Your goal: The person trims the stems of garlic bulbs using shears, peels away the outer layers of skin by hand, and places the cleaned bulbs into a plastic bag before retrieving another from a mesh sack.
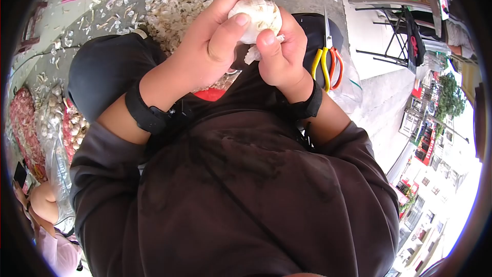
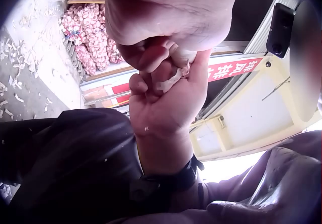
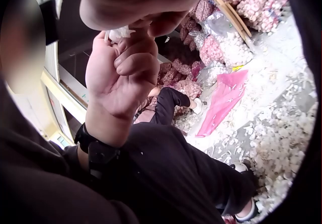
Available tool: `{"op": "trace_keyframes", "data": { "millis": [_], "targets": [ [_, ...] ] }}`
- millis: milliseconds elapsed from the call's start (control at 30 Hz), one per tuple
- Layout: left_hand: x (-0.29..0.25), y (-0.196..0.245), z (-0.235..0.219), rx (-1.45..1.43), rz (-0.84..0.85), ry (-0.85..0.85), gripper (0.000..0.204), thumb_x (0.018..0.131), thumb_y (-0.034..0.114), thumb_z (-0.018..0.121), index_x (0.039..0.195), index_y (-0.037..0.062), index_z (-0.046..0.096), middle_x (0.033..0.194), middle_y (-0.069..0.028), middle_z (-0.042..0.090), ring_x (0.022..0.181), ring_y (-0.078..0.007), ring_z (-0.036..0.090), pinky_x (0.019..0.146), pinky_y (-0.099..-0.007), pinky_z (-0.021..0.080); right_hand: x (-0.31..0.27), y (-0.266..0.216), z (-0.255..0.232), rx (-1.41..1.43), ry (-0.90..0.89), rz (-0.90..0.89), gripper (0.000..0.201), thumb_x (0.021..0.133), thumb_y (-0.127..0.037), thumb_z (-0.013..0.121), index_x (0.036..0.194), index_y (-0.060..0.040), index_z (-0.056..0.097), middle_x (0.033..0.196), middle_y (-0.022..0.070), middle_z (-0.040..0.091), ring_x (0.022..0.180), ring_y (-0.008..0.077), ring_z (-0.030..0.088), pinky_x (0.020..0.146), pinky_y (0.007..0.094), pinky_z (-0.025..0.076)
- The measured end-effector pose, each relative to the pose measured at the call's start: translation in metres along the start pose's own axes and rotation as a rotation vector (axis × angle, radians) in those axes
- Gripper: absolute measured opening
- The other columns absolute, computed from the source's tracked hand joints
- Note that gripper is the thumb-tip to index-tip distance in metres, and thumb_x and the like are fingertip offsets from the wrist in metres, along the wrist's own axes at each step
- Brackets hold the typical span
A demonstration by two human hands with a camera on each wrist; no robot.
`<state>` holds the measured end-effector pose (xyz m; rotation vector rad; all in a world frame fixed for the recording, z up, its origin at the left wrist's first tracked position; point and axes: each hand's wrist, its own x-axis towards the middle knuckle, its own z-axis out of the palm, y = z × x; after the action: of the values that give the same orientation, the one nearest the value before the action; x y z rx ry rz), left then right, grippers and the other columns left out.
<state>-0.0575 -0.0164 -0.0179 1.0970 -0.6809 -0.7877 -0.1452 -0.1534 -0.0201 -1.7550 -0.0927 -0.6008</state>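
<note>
A white garlic bulb (image 1: 262,16) is held up over the lap between both hands. My left hand (image 1: 215,36) grips its left side, thumb lying on the front. From the right, my right hand (image 1: 288,56) holds the bulb with its thumb against the lower edge, where a loose flap of papery skin (image 1: 251,55) hangs. In the left wrist view, the bulb (image 2: 182,58) is partly hidden behind fingers, skin curling beside the right palm (image 2: 168,108). The right wrist view shows only a bit of white skin (image 3: 119,33) above the left hand's curled fingers.
Scissors (image 1: 328,66) with yellow and orange handles lie by the right knee. Garlic peels (image 1: 171,10) heap on the floor beyond the lap. Mesh sacks (image 1: 28,128) of garlic stand at left, near another seated person. A pink sheet (image 3: 224,103) lies among scattered peels. A folding rack (image 1: 394,36) is at right.
</note>
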Motion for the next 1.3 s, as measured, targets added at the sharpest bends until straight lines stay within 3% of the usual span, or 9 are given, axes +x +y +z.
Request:
{"op": "trace_keyframes", "data": {
  "millis": [167, 333, 433, 633, 833, 1033, 1100, 1200, 1300],
  "targets": [
    [-0.001, -0.001, -0.011, -0.163, -0.128, -0.067, 0.041, 0.101, 0.037, 0.043, 0.119, 0.0010, 0.049, 0.086, -0.0050, 0.059, 0.074, -0.0072, 0.053, 0.062, -0.0237, 0.044, -0.002, -0.015, 0.004, 0.209, 0.039, 0.276, 0.042, 0.103, -0.036, 0.041, 0.102, 0.0014, 0.061, 0.083, 0.0067, 0.067, 0.068, 0.0089, 0.061, 0.058, 0.0236, 0.046],
    [0.009, 0.001, -0.012, 0.043, 0.066, 0.105, 0.034, 0.102, 0.031, 0.044, 0.113, -0.0001, 0.053, 0.079, -0.0035, 0.058, 0.070, -0.0107, 0.055, 0.063, -0.0264, 0.045, 0.014, -0.017, -0.003, 0.012, -0.070, 0.394, 0.049, 0.106, -0.039, 0.031, 0.110, 0.0026, 0.057, 0.087, 0.0053, 0.064, 0.072, 0.0102, 0.059, 0.065, 0.0238, 0.047],
    [0.012, 0.006, -0.013, 0.235, 0.098, 0.128, 0.027, 0.101, 0.027, 0.048, 0.101, 0.0016, 0.056, 0.078, -0.0038, 0.057, 0.070, -0.0132, 0.054, 0.064, -0.0284, 0.044, 0.017, -0.020, 0.000, 0.023, 0.010, 0.265, 0.045, 0.102, -0.041, 0.046, 0.097, 0.0012, 0.061, 0.078, 0.0040, 0.063, 0.065, 0.0073, 0.054, 0.059, 0.0234, 0.044],
    [0.010, 0.001, -0.013, 0.340, 0.214, 0.051, 0.024, 0.099, 0.026, 0.051, 0.094, 0.0030, 0.056, 0.074, -0.0074, 0.054, 0.066, -0.0158, 0.053, 0.061, -0.0299, 0.043, 0.018, -0.025, 0.006, 0.249, 0.018, 0.501, 0.039, 0.096, -0.039, 0.062, 0.090, 0.0002, 0.062, 0.072, -0.0003, 0.060, 0.062, 0.0048, 0.050, 0.054, 0.0215, 0.040],
    [0.008, 0.000, -0.011, 0.306, 0.249, -0.002, 0.027, 0.102, 0.026, 0.048, 0.091, 0.0027, 0.055, 0.073, -0.0042, 0.051, 0.065, -0.0131, 0.050, 0.060, -0.0294, 0.042, 0.018, -0.032, -0.006, 0.042, -0.107, 0.466, 0.035, 0.097, -0.030, 0.061, 0.081, 0.0005, 0.063, 0.068, 0.0001, 0.060, 0.063, 0.0048, 0.050, 0.054, 0.0235, 0.041],
    [0.001, -0.001, -0.001, 0.166, 0.054, 0.073, 0.029, 0.104, 0.025, 0.043, 0.090, 0.0028, 0.055, 0.073, -0.0013, 0.050, 0.067, -0.0087, 0.048, 0.060, -0.0267, 0.041, 0.002, -0.018, 0.014, -0.076, 0.111, 0.270, 0.039, 0.101, -0.026, 0.052, 0.074, 0.0009, 0.060, 0.062, 0.0017, 0.055, 0.058, 0.0072, 0.048, 0.053, 0.0254, 0.040],
    [0.003, -0.008, -0.001, 0.203, 0.133, 0.083, 0.029, 0.104, 0.027, 0.042, 0.092, 0.0035, 0.056, 0.074, -0.0003, 0.051, 0.068, -0.0072, 0.048, 0.061, -0.0250, 0.041, 0.002, -0.022, 0.013, -0.081, 0.153, 0.363, 0.042, 0.104, -0.026, 0.046, 0.072, -0.0010, 0.058, 0.061, 0.0016, 0.055, 0.054, 0.0067, 0.047, 0.050, 0.0253, 0.039],
    [0.000, 0.003, 0.000, 0.036, -0.078, 0.105, 0.031, 0.105, 0.029, 0.041, 0.098, 0.0029, 0.056, 0.076, 0.0003, 0.053, 0.068, -0.0068, 0.049, 0.060, -0.0240, 0.042, 0.004, -0.016, 0.012, 0.068, 0.194, 0.440, 0.038, 0.104, -0.025, 0.044, 0.078, -0.0015, 0.059, 0.065, 0.0008, 0.057, 0.056, 0.0058, 0.049, 0.052, 0.0236, 0.041],
    [0.006, -0.001, -0.001, 0.060, 0.128, 0.116, 0.034, 0.105, 0.032, 0.040, 0.105, 0.0022, 0.055, 0.080, -0.0002, 0.055, 0.066, -0.0076, 0.051, 0.058, -0.0237, 0.044, 0.006, -0.012, 0.015, 0.297, 0.249, 0.552, 0.028, 0.104, -0.019, 0.043, 0.094, -0.0005, 0.061, 0.078, 0.0005, 0.061, 0.068, 0.0065, 0.054, 0.062, 0.0223, 0.045]
  ]
}}
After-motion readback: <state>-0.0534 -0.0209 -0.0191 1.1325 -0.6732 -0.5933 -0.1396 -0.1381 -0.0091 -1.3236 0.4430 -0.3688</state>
